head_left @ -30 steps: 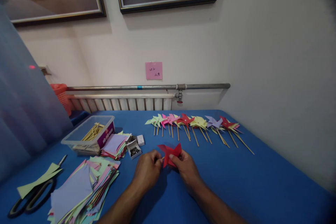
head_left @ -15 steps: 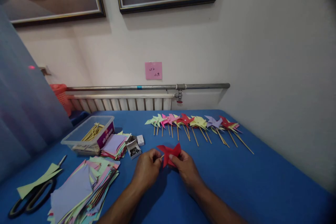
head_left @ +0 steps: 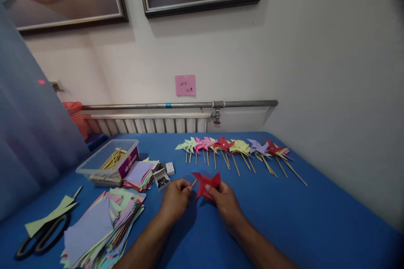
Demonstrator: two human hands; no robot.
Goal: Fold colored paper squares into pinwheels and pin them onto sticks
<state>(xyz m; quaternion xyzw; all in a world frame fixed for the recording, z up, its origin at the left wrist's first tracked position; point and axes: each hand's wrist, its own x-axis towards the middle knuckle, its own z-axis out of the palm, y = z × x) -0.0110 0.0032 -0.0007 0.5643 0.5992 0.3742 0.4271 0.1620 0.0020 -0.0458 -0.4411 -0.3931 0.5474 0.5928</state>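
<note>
Over the blue counter (head_left: 284,218), my right hand (head_left: 225,204) pinches the red paper pinwheel (head_left: 206,183), its thumb on the vanes. My left hand (head_left: 175,201) closes its fingers (head_left: 184,188) around the thin wooden stick (head_left: 193,183), which angles up and right toward the pinwheel's centre.

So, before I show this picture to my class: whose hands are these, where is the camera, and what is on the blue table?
The camera sits on a person's head and looks forward and down, so the two bare arms coming in from the bottom are that person's own. No machine is involved. The left hand pinches a thin wooden stick, and the right hand holds a red paper pinwheel. On the blue table a row of finished pinwheels lies near the wall. To the left are stacks of coloured paper squares, a clear tub of sticks, a small open box of pins and black scissors.
</note>
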